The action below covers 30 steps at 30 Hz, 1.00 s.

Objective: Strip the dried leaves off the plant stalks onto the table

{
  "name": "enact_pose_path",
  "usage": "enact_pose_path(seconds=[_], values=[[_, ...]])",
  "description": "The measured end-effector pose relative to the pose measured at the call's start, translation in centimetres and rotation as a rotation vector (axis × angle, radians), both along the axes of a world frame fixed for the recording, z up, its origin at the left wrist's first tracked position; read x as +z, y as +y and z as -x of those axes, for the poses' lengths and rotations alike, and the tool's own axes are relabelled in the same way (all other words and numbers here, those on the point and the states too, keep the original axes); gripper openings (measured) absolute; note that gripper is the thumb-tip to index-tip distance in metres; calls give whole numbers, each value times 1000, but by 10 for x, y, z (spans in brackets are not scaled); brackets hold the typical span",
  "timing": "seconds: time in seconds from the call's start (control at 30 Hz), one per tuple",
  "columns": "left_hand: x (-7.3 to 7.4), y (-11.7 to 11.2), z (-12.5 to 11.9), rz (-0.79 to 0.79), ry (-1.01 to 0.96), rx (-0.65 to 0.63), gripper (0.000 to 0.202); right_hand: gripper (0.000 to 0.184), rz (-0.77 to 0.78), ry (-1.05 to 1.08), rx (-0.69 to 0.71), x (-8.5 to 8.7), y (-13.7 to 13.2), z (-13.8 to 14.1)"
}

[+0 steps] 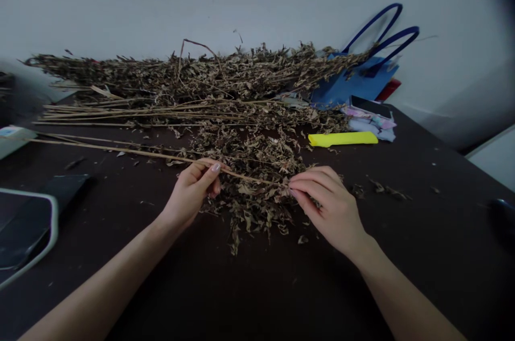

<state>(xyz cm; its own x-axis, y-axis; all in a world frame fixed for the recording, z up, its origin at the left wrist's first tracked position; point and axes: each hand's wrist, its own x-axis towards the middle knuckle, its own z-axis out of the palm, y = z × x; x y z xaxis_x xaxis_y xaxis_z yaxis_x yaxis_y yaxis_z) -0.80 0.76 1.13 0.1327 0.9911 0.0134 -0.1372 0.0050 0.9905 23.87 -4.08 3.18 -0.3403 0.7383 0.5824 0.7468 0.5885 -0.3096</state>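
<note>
A long, thin dried plant stem (132, 152) runs from the left edge of the view to the middle of the table. My left hand (198, 184) pinches it between thumb and fingers. Further along, my right hand (328, 201) has its fingertips closed at the stem's right end; the tip itself is hidden by the fingers. Beneath and between both hands lies a loose heap of dried brown leaves (257, 212). Behind it rest several bare-ended stems (140, 114) laid side by side, their leafy parts toward the right.
A thick bundle of dried plants (225, 73) lies along the wall. At the right are a blue bag (341, 83) with upright handles, a phone (370, 106) on a cloth, and a yellow strip (343, 139). A white-rimmed object (55, 223) and a white box (16, 140) stand left on the dark table (257, 298).
</note>
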Motion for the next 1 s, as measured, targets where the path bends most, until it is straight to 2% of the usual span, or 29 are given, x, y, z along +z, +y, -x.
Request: enact_pose_path(seconds=[0.3, 0.43, 0.63, 0.83, 1.0], values=[[-1, 2, 0, 2, 4, 7, 13, 15, 105, -97, 67, -7, -1, 7], [-1, 1, 0, 11, 13, -14, 13, 14, 54, -32, 34, -7, 0, 4], [-1, -1, 0, -4, 8, -35, 15, 16, -33, 71, -63, 4, 2, -10], [0, 0, 2, 2, -10, -20, 15, 15, -41, 18, -198, 13, 6, -30], [1, 0, 2, -2, -8, 8, 16, 14, 31, -98, -161, 15, 10, -44]])
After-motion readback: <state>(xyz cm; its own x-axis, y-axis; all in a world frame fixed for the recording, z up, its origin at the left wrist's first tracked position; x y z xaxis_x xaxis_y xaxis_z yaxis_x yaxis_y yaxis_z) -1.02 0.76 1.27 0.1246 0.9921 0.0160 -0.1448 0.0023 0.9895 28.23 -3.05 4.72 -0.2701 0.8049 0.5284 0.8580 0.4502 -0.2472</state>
